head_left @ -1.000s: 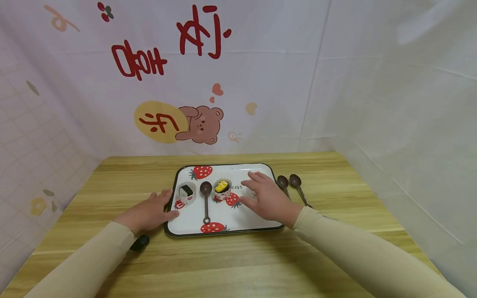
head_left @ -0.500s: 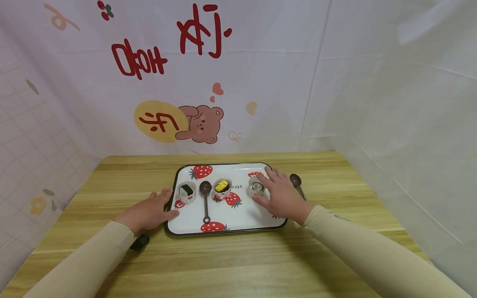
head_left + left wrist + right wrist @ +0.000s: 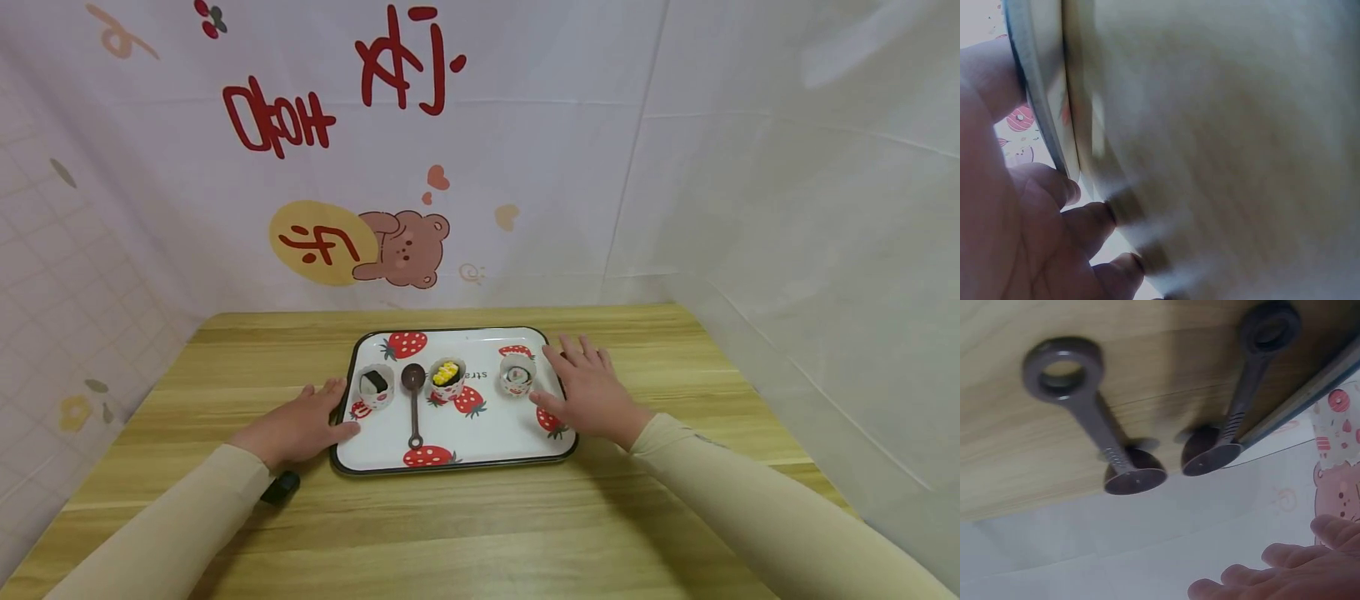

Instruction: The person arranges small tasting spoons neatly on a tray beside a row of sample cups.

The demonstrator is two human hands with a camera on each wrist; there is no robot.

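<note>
My left hand [image 3: 296, 427] rests at the left edge of a white strawberry-print tray [image 3: 480, 442]. Its thumb lies over the rim and its other fingers [image 3: 1094, 225] spread outside. My right hand [image 3: 596, 393] is spread over the tray's right rim, fingers extended, holding nothing. Its thumb is near a paper cup [image 3: 517, 387] with a toy sushi roll. Another cup [image 3: 448, 393] holds corn-topped sushi, and the left cup [image 3: 377, 398] a rice ball. A brown measuring spoon [image 3: 415, 408] lies between these two. Two similar measuring spoons [image 3: 1094, 419] [image 3: 1241, 394] appear in the right wrist view, hidden from the head view.
The tray sits on a wood-grain table [image 3: 450, 533]. White printed cloth [image 3: 540, 150] hangs behind and along the sides. A small black object [image 3: 281, 487] shows beneath my left wrist.
My right hand has moved right, from over the right cup to the tray's right rim. That cup has come into view, while the two outer spoons have become covered. My left hand stays put.
</note>
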